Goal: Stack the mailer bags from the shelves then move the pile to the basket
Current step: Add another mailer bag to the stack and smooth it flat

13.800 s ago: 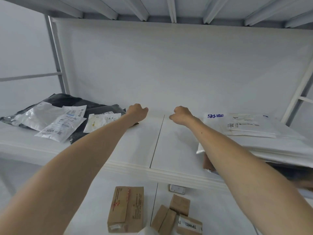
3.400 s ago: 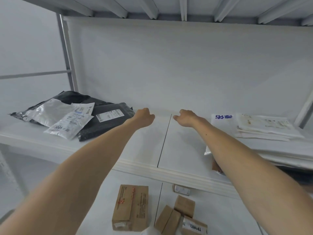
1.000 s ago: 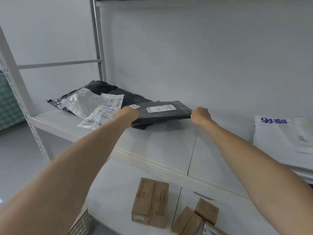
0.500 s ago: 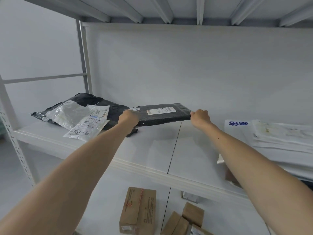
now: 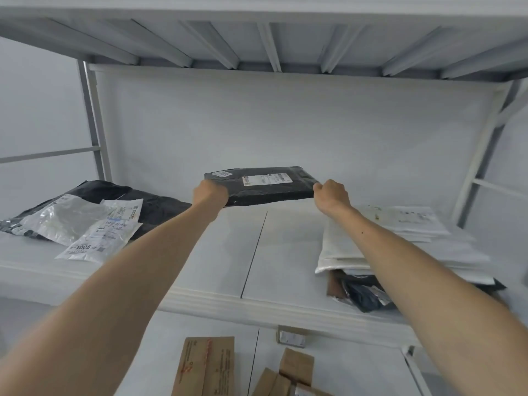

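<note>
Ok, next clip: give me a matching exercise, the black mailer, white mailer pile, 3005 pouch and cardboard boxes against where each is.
1 black mailer
2 white mailer pile
3 3005 pouch
4 cardboard boxes

A lower shelf
B gripped by left hand and right hand, above upper shelf
C right end of upper shelf
D left end of upper shelf, on dark bags

Pairs: 1-B, 2-C, 3-D, 4-A

Shelf (image 5: 228, 252) middle lies open; dark bags (image 5: 160, 207) left; white pile (image 5: 343, 252) right.
</note>
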